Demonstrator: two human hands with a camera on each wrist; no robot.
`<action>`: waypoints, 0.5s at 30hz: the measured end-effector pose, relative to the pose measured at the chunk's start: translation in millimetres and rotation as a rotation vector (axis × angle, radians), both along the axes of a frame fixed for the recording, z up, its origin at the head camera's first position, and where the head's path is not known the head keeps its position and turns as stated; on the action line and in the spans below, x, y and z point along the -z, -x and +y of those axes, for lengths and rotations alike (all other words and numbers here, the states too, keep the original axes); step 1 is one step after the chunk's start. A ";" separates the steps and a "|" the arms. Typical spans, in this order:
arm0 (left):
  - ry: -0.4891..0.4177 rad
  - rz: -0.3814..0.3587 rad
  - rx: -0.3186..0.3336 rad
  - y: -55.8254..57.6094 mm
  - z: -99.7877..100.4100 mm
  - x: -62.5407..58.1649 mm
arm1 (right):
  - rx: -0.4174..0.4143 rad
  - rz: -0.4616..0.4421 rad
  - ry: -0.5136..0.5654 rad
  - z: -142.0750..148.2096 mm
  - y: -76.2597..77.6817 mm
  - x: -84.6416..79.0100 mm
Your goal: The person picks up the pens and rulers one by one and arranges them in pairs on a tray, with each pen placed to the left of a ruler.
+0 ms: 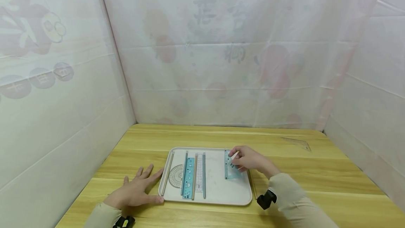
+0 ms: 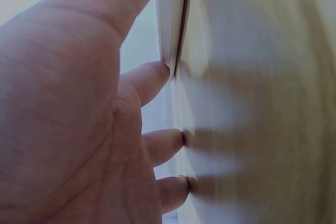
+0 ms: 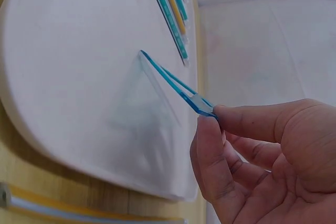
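Note:
My right hand [image 1: 251,159] pinches a translucent blue set square [image 1: 228,172] between thumb and fingertips, over the right part of a white tray [image 1: 227,196]. In the right wrist view the set square [image 3: 168,80] is tilted, one corner pointing down to the tray. My left hand [image 1: 136,190] is spread at the tray's left edge, thumb and index finger touching the rim. Lying upright on the tray's left half are several gold and blue pencils [image 1: 204,178], a clear protractor [image 1: 175,177], a blue patterned ruler [image 1: 188,178] and a clear ruler [image 1: 199,175].
Just right of the tray, a gold pencil [image 1: 253,187] lies on the wooden table [image 1: 316,175]. A clear set square [image 1: 300,143] lies at the table's back right. Pale printed cloth walls [image 1: 221,62] enclose the back and both sides.

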State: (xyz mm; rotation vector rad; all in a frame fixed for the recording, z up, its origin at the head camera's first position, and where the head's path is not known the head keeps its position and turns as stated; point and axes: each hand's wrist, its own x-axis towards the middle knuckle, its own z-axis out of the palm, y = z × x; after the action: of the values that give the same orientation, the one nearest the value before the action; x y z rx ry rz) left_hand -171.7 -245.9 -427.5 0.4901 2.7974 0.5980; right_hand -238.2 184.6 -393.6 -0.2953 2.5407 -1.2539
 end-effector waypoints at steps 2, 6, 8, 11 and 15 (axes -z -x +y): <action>0.002 0.001 -0.001 0.4 0.2 0.2 | -0.001 -0.002 -0.010 -4.4 0.0 1.1; 0.006 -0.003 -0.003 1.0 0.2 0.8 | -0.002 -0.007 -0.016 -13.0 -0.3 1.9; 0.008 -0.004 -0.005 1.2 0.1 1.1 | 0.001 -0.009 -0.021 -17.7 -0.4 2.3; 0.008 -0.004 -0.007 1.4 -0.2 1.6 | 0.003 -0.011 -0.032 -24.3 -0.3 3.9; 0.013 -0.006 -0.008 1.8 -0.2 2.1 | 0.013 -0.018 -0.042 -32.1 -0.3 6.7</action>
State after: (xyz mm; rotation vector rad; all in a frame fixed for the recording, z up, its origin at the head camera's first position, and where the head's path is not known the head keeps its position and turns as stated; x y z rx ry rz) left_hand -173.5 -246.0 -429.6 0.4737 2.7975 0.5817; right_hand -238.0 152.4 -400.3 -0.2573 2.5539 -1.2012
